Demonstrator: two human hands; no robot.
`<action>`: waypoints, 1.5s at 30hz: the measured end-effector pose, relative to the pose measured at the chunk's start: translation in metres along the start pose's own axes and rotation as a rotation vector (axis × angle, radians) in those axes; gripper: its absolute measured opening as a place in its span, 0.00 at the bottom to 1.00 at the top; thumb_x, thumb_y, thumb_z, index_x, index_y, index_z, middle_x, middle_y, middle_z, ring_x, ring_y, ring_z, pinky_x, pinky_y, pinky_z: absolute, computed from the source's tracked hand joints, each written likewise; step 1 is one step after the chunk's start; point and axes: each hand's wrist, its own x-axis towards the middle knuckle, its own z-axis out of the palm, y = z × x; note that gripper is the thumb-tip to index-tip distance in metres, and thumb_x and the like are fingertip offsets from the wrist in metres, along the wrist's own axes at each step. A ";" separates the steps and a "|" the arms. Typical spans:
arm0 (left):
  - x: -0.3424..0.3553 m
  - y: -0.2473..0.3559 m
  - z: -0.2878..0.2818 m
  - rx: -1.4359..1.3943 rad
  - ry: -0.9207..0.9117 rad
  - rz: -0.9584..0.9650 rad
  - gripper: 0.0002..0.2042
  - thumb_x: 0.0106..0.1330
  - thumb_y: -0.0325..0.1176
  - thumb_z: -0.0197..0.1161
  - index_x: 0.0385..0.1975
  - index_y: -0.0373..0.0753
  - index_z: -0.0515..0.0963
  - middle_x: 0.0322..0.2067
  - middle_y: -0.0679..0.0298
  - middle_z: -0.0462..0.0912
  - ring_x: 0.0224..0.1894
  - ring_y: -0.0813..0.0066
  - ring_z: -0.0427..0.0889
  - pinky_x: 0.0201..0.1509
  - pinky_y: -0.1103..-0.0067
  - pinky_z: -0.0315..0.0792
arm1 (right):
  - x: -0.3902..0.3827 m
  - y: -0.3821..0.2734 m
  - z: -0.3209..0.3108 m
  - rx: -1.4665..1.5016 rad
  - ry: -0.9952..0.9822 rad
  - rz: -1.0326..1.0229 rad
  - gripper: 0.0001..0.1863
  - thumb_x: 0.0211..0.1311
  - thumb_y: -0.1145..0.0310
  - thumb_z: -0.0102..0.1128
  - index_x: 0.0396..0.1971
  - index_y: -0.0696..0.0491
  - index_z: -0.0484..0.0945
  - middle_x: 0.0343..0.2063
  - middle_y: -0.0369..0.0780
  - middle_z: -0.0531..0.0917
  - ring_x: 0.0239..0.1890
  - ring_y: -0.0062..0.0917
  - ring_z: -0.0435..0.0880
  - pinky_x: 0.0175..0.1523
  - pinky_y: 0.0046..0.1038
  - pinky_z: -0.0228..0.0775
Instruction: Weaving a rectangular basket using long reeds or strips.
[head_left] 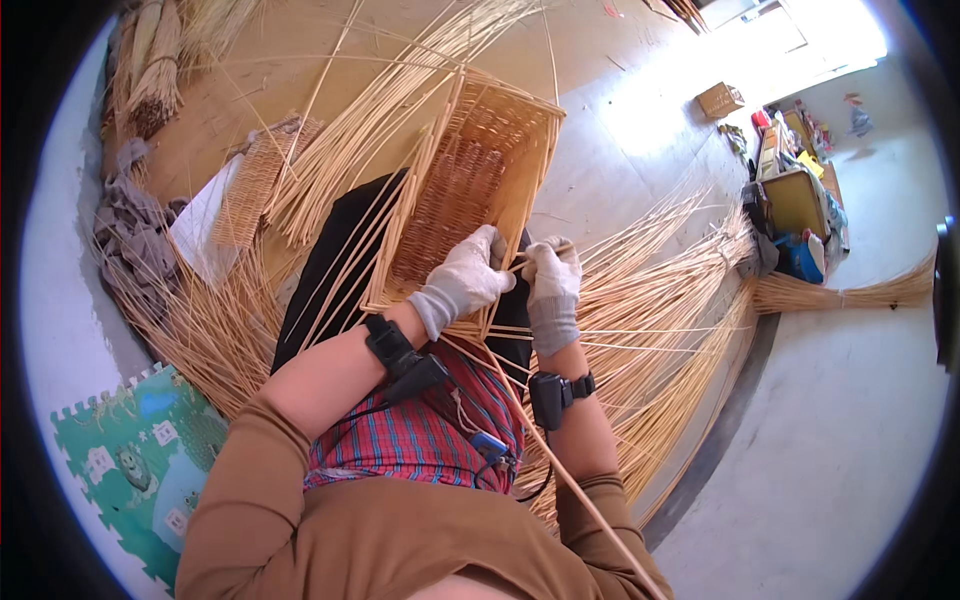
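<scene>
A flat woven panel (255, 190) lies at left. The basket (455, 195) rests across the lap (415, 440), base and walls seemingly woven; rods (572, 482) jutting from its rim suggest the edge is left to finish. The left hand (466, 275) clamps that rim; just beside, the right hand (553, 272) pinches a strand (517, 264). Loose canes (655, 300) spread at right.
</scene>
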 end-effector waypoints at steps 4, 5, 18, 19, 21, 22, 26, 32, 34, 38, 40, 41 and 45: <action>-0.004 -0.010 0.001 0.079 0.078 0.105 0.18 0.58 0.29 0.75 0.44 0.37 0.73 0.31 0.65 0.77 0.34 0.75 0.77 0.42 0.75 0.75 | -0.014 -0.009 -0.016 -0.007 -0.031 -0.021 0.14 0.65 0.75 0.65 0.49 0.55 0.74 0.28 0.35 0.81 0.24 0.20 0.78 0.31 0.22 0.72; -0.009 -0.009 -0.009 0.072 0.043 0.122 0.20 0.59 0.31 0.76 0.47 0.36 0.74 0.33 0.65 0.79 0.36 0.74 0.78 0.45 0.75 0.76 | -0.026 -0.022 -0.019 -0.097 -0.044 -0.094 0.21 0.67 0.74 0.65 0.58 0.55 0.71 0.36 0.40 0.83 0.31 0.23 0.80 0.39 0.24 0.75; -0.155 0.030 -0.037 0.145 -0.328 0.243 0.11 0.73 0.31 0.67 0.50 0.34 0.79 0.38 0.58 0.86 0.41 0.76 0.84 0.47 0.75 0.79 | -0.155 -0.046 -0.093 -0.375 -0.432 -0.129 0.29 0.81 0.55 0.52 0.72 0.57 0.67 0.61 0.47 0.80 0.67 0.39 0.77 0.74 0.44 0.65; -0.162 0.018 -0.031 0.178 -0.369 0.229 0.14 0.73 0.32 0.68 0.52 0.34 0.78 0.38 0.56 0.86 0.42 0.73 0.85 0.48 0.74 0.80 | -0.172 -0.045 -0.093 -0.175 -0.446 0.085 0.30 0.80 0.55 0.53 0.73 0.57 0.65 0.64 0.46 0.78 0.69 0.40 0.74 0.75 0.45 0.63; -0.166 -0.008 -0.020 0.256 -0.472 0.207 0.21 0.71 0.35 0.70 0.59 0.33 0.75 0.40 0.54 0.88 0.43 0.66 0.88 0.52 0.71 0.81 | -0.205 -0.036 -0.086 0.026 -0.446 0.298 0.32 0.80 0.55 0.54 0.74 0.57 0.63 0.66 0.45 0.75 0.71 0.40 0.71 0.76 0.46 0.62; -0.165 -0.016 -0.016 0.161 -0.520 0.140 0.20 0.71 0.36 0.69 0.59 0.34 0.76 0.44 0.53 0.88 0.46 0.65 0.89 0.54 0.70 0.81 | -0.220 -0.024 -0.078 0.186 -0.408 0.275 0.33 0.80 0.55 0.54 0.75 0.57 0.61 0.69 0.45 0.72 0.73 0.40 0.68 0.76 0.48 0.61; -0.158 -0.030 -0.012 0.267 -0.514 0.212 0.14 0.71 0.34 0.68 0.51 0.34 0.82 0.41 0.54 0.89 0.43 0.63 0.89 0.51 0.68 0.81 | -0.234 0.001 -0.057 0.470 -0.409 0.250 0.37 0.79 0.55 0.55 0.79 0.55 0.54 0.76 0.44 0.61 0.78 0.38 0.60 0.77 0.50 0.58; -0.150 -0.051 -0.024 0.511 -0.559 0.474 0.09 0.62 0.32 0.67 0.40 0.41 0.88 0.33 0.50 0.87 0.38 0.50 0.87 0.45 0.64 0.81 | -0.239 0.013 -0.050 0.617 -0.421 0.378 0.35 0.79 0.58 0.55 0.79 0.51 0.56 0.76 0.40 0.64 0.77 0.32 0.62 0.77 0.47 0.59; -0.153 -0.040 -0.027 0.713 -0.532 0.487 0.08 0.61 0.34 0.67 0.36 0.41 0.87 0.33 0.52 0.87 0.38 0.51 0.87 0.45 0.63 0.81 | -0.239 0.018 -0.048 0.604 -0.512 0.357 0.33 0.79 0.62 0.54 0.78 0.52 0.57 0.75 0.40 0.65 0.77 0.33 0.63 0.78 0.47 0.57; -0.152 -0.029 -0.036 0.899 -0.200 0.556 0.06 0.62 0.36 0.67 0.32 0.42 0.83 0.31 0.56 0.85 0.36 0.55 0.87 0.41 0.65 0.80 | -0.244 0.010 -0.045 0.551 -0.540 0.286 0.30 0.80 0.73 0.49 0.78 0.57 0.57 0.75 0.41 0.66 0.78 0.37 0.62 0.82 0.43 0.50; -0.152 -0.023 -0.039 0.881 -0.205 0.568 0.06 0.63 0.36 0.67 0.33 0.42 0.82 0.31 0.57 0.85 0.35 0.56 0.86 0.39 0.66 0.79 | -0.250 0.004 -0.041 0.521 -0.553 0.172 0.31 0.80 0.74 0.46 0.78 0.58 0.54 0.76 0.43 0.64 0.79 0.37 0.59 0.83 0.39 0.48; -0.155 -0.020 -0.036 0.845 -0.166 0.604 0.05 0.63 0.35 0.67 0.34 0.42 0.82 0.31 0.57 0.85 0.35 0.56 0.86 0.40 0.66 0.79 | -0.249 -0.003 -0.043 0.358 -0.588 0.133 0.32 0.80 0.75 0.46 0.80 0.57 0.52 0.77 0.44 0.62 0.80 0.37 0.58 0.82 0.39 0.48; -0.169 0.001 -0.032 0.677 -0.179 0.652 0.06 0.66 0.35 0.66 0.40 0.43 0.83 0.34 0.58 0.86 0.38 0.57 0.87 0.40 0.67 0.80 | -0.242 -0.004 -0.051 0.376 -0.506 0.144 0.38 0.81 0.71 0.48 0.83 0.48 0.42 0.81 0.46 0.49 0.80 0.35 0.56 0.82 0.39 0.47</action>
